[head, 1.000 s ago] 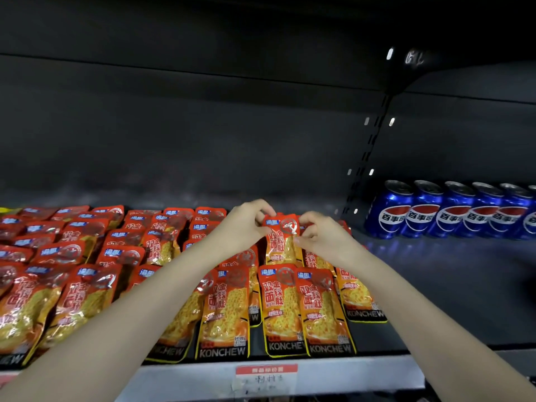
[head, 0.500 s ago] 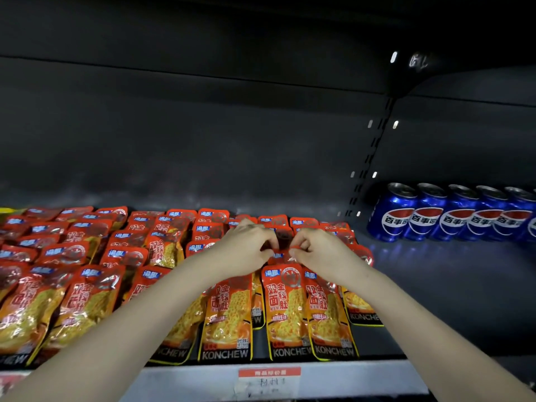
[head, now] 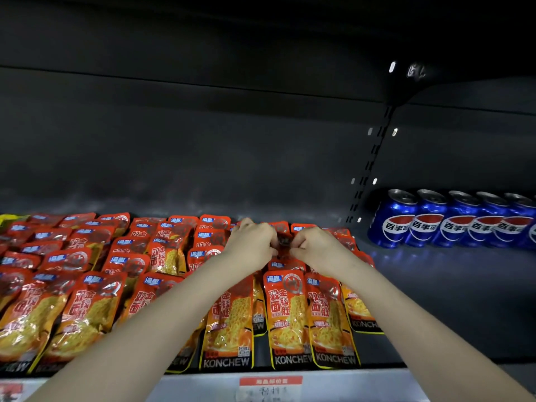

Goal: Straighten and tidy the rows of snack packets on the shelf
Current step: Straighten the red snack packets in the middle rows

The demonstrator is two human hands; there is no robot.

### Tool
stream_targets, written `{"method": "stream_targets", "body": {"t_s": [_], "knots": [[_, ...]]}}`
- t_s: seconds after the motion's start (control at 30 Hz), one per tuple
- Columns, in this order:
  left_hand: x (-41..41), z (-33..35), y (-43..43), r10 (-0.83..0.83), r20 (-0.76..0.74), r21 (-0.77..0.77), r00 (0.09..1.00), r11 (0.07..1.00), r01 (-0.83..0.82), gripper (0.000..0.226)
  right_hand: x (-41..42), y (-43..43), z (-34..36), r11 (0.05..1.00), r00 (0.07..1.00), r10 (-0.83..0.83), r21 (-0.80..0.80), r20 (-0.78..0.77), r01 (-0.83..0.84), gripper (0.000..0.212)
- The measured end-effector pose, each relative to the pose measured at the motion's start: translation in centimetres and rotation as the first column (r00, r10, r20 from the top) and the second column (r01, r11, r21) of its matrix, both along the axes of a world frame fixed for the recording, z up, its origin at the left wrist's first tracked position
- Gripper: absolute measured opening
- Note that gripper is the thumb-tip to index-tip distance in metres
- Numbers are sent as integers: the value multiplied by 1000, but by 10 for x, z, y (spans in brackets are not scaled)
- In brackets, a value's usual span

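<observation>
Item: far packet (head: 282, 241) — I log left hand (head: 251, 246) and right hand (head: 316, 247) pinching it from either side; long axis likely near-far, both hands equally close.

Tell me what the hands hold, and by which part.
Left hand and right hand pinch one orange snack packet by its side edges, near the top.

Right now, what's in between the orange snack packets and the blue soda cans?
Nothing stands there. The head view shows only a bare, dark stretch of shelf between the rightmost snack packets and the blue cans.
</observation>
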State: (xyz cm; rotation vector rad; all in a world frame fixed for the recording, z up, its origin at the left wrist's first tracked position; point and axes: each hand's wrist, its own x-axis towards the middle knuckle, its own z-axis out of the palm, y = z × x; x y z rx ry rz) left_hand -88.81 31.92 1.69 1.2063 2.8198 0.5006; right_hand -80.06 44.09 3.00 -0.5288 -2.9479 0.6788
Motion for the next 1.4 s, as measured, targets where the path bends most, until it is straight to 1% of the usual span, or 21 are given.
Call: {"method": "stream_targets", "body": {"t_s": [0.07,0.17,0.23,0.33,0.43,0.5,0.57,0.63,0.7,0.77,0.83,0.9,1.03,1.17,1.23,1.33,1.4], "knots": [[-2,0,3,11,34,40,999,999,-13,14,-3,1,1,998,1000,-19,-56,16,20,15],[-6,-3,4,34,55,123,998,992,-41,15,-5,1,3,995,998,-55,-84,-33,52,17],[-7,-5,4,58,43,149,997,987,-64,15,-6,1,3,997,996,-69,-51,-59,66,20],[-6,-10,5,83,19,135,996,987,-85,15,-7,-2,2,998,996,-64,5,-56,64,22],[-4,-9,1,65,-45,167,997,984,-56,16,-3,-4,5,997,992,-62,35,-109,66,21],[1,-4,-6,55,-109,237,993,971,-28,16,2,-4,9,996,985,-67,40,-160,74,19],[10,2,-17,21,-138,288,990,958,20,15,10,-4,12,997,985,-53,42,-166,61,17],[23,4,-29,-39,-164,250,986,965,79,14,20,-6,14,998,992,-13,67,-127,22,16],[36,3,-40,-89,-153,141,984,984,111,20,30,-9,13,994,995,26,105,-95,-16,17],[44,0,-46,-95,-123,31,988,995,100,28,39,-11,9,994,996,48,99,-78,-40,16],[47,-2,-49,-71,-115,-15,991,997,70,32,44,-13,3,995,996,71,74,-51,-67,14],[48,-3,-49,-54,-103,-2,993,999,54,31,46,-13,-4,993,995,91,82,-33,-88,12],[50,1,-43,-38,-89,35,995,999,41,27,50,-10,-5,995,995,80,60,-60,-77,9],[54,0,-37,-16,-129,3,992,1000,16,31,55,-6,-4,999,994,36,6,-105,-35,9],[58,-2,-37,-6,-168,12,986,1000,9,37,61,-1,-2,1000,991,-5,10,-134,7,10],[69,0,-35,-83,-190,71,978,993,97,39,78,9,3,994,979,-90,44,-182,100,12],[77,2,-29,-154,-176,88,972,981,172,40,88,15,1,988,978,-125,66,-168,137,16]]}}
